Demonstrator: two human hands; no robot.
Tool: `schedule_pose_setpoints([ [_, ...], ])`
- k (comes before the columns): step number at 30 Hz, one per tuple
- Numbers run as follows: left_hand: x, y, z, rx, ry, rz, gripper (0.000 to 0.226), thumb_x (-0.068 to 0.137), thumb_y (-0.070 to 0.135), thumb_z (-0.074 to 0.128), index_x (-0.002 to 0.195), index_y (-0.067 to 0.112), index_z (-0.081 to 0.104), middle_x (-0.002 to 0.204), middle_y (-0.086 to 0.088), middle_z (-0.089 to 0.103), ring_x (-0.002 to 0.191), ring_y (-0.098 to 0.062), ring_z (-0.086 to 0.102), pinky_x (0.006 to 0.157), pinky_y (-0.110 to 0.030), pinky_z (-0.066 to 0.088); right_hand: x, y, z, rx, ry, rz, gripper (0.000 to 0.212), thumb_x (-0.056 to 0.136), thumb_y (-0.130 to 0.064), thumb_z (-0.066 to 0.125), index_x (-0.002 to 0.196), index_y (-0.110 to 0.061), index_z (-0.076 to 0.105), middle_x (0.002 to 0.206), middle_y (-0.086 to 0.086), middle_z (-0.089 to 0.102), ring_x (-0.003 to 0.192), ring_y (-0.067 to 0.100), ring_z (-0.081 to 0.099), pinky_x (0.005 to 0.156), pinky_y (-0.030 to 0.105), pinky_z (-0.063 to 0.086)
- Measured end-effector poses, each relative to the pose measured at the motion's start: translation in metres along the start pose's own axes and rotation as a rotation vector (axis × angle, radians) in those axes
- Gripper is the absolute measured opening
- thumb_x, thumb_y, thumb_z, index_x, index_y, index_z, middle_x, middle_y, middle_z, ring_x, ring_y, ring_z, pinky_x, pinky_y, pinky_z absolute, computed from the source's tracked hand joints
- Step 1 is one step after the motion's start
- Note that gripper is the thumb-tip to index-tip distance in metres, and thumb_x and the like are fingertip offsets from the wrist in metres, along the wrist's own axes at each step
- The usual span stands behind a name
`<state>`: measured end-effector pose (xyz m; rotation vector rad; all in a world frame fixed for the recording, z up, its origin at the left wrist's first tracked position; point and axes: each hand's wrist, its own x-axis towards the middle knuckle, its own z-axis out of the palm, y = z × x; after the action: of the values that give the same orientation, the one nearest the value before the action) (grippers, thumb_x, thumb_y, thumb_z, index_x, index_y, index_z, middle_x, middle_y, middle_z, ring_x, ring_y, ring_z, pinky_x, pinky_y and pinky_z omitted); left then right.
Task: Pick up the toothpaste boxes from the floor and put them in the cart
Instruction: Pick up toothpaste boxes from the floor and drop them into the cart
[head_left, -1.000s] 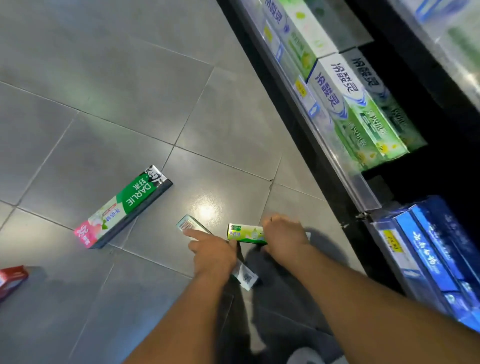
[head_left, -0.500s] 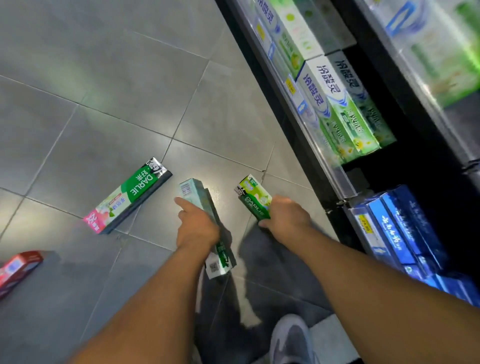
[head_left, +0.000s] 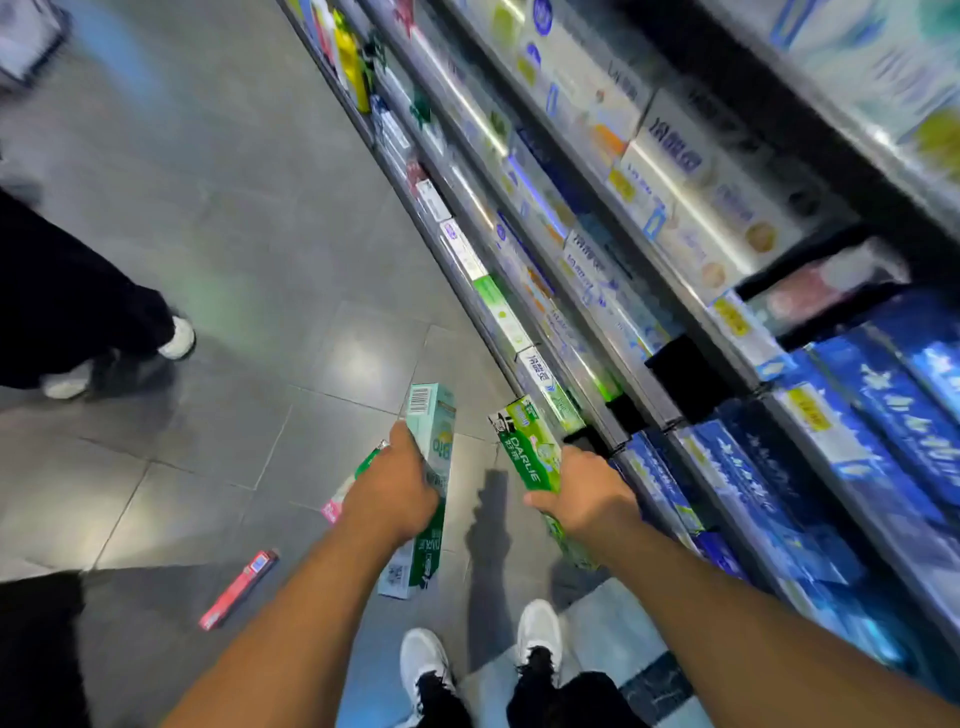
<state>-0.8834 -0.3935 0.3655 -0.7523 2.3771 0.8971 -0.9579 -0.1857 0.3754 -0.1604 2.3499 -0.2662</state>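
Observation:
My left hand grips a pale teal and green toothpaste box, held above the floor with its barcode end pointing away. My right hand is shut on a green Darlie toothpaste box, also lifted. On the grey tiled floor a green and pink box lies mostly hidden behind my left hand. A red toothpaste box lies on the floor at the lower left. At the top left corner a blurred bit of what may be the cart shows.
Store shelves packed with toothpaste boxes run along the right. My white shoes stand at the bottom. Another person's dark trousers and white shoes are at the left, and a dark shape fills the lower left corner.
Both hands have lifted their boxes off the floor. The view has risen and tilted up the aisle, bringing my feet, more shelves and another person's legs into sight.

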Motion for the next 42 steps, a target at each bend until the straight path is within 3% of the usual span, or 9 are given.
schedule_pose_setpoints([
  [6, -0.082, 0.091, -0.103, 0.125, 0.069, 0.075, 0.049, 0.079, 0.026, 0.075, 0.108, 0.018, 0.035, 0.116, -0.011, 0.061, 0.093, -0.032, 0.063, 0.078, -0.044, 0.056, -0.106, -0.01, -0.119, -0.011, 0.133, -0.032, 0.056, 0.084, -0.051, 0.07, 0.116, -0.008, 0.052, 0.114, 0.01, 0.062, 0.104, 0.029, 0.062, 0.073, 0.033, 0.044],
  [12, -0.123, 0.157, -0.139, 0.273, 0.142, 0.247, 0.037, 0.081, 0.031, 0.067, 0.097, 0.019, 0.036, 0.102, -0.007, 0.058, 0.084, -0.032, 0.057, 0.066, -0.035, 0.044, -0.157, 0.0, -0.16, 0.031, 0.249, 0.019, 0.064, 0.08, -0.055, 0.073, 0.12, -0.009, 0.052, 0.119, 0.011, 0.062, 0.109, 0.031, 0.062, 0.084, 0.038, 0.05],
  [16, -0.14, 0.193, -0.141, 0.433, 0.039, 0.479, 0.037, 0.081, 0.034, 0.066, 0.098, 0.02, 0.035, 0.101, -0.006, 0.058, 0.094, -0.033, 0.059, 0.069, -0.035, 0.044, -0.193, 0.02, -0.155, 0.142, 0.289, 0.112, 0.069, 0.078, -0.057, 0.074, 0.124, -0.011, 0.051, 0.122, 0.01, 0.059, 0.11, 0.03, 0.06, 0.079, 0.037, 0.047],
  [19, -0.152, 0.224, -0.13, 0.526, -0.077, 0.654, 0.035, 0.077, 0.037, 0.062, 0.091, 0.027, 0.031, 0.088, -0.001, 0.054, 0.079, -0.027, 0.058, 0.071, -0.041, 0.051, -0.239, 0.046, -0.145, 0.249, 0.346, 0.245, 0.067, 0.08, -0.054, 0.074, 0.125, -0.011, 0.05, 0.124, 0.01, 0.058, 0.114, 0.031, 0.057, 0.084, 0.039, 0.048],
  [24, -0.208, 0.286, -0.083, 0.73, -0.175, 0.96, 0.037, 0.083, 0.026, 0.062, 0.101, 0.02, 0.03, 0.091, -0.003, 0.045, 0.083, -0.029, 0.049, 0.069, -0.037, 0.039, -0.338, 0.103, -0.11, 0.411, 0.504, 0.5, 0.061, 0.079, -0.057, 0.072, 0.114, -0.009, 0.055, 0.113, 0.013, 0.063, 0.103, 0.032, 0.062, 0.076, 0.037, 0.047],
  [28, -0.272, 0.323, -0.024, 0.758, -0.336, 1.195, 0.038, 0.084, 0.026, 0.063, 0.105, 0.021, 0.032, 0.093, -0.006, 0.054, 0.084, -0.03, 0.058, 0.066, -0.039, 0.044, -0.429, 0.148, -0.074, 0.534, 0.619, 0.699, 0.057, 0.079, -0.058, 0.071, 0.109, -0.012, 0.058, 0.108, 0.009, 0.064, 0.102, 0.029, 0.063, 0.075, 0.035, 0.046],
  [32, -0.366, 0.345, 0.043, 0.79, -0.489, 1.393, 0.057, 0.083, 0.041, 0.072, 0.116, 0.02, 0.031, 0.107, -0.005, 0.055, 0.095, -0.029, 0.058, 0.078, -0.039, 0.05, -0.514, 0.194, -0.024, 0.707, 0.76, 0.858, 0.055, 0.077, -0.062, 0.071, 0.1, -0.014, 0.057, 0.096, 0.005, 0.064, 0.089, 0.025, 0.063, 0.072, 0.037, 0.05],
  [37, -0.482, 0.354, 0.141, 0.871, -0.707, 1.588, 0.051, 0.081, 0.041, 0.073, 0.102, 0.02, 0.032, 0.097, -0.003, 0.051, 0.091, -0.026, 0.054, 0.078, -0.036, 0.047, -0.619, 0.246, 0.047, 0.889, 0.831, 1.085, 0.063, 0.076, -0.064, 0.07, 0.114, -0.014, 0.061, 0.109, 0.006, 0.067, 0.1, 0.024, 0.063, 0.084, 0.034, 0.052],
  [42, -0.6, 0.347, 0.244, 0.851, -0.913, 1.699, 0.052, 0.081, 0.03, 0.076, 0.109, 0.023, 0.032, 0.103, 0.005, 0.05, 0.1, -0.017, 0.051, 0.078, -0.025, 0.039, -0.724, 0.288, 0.123, 0.981, 0.962, 1.329, 0.046, 0.067, -0.057, 0.069, 0.08, -0.016, 0.055, 0.082, 0.005, 0.064, 0.078, 0.026, 0.063, 0.062, 0.029, 0.048],
])
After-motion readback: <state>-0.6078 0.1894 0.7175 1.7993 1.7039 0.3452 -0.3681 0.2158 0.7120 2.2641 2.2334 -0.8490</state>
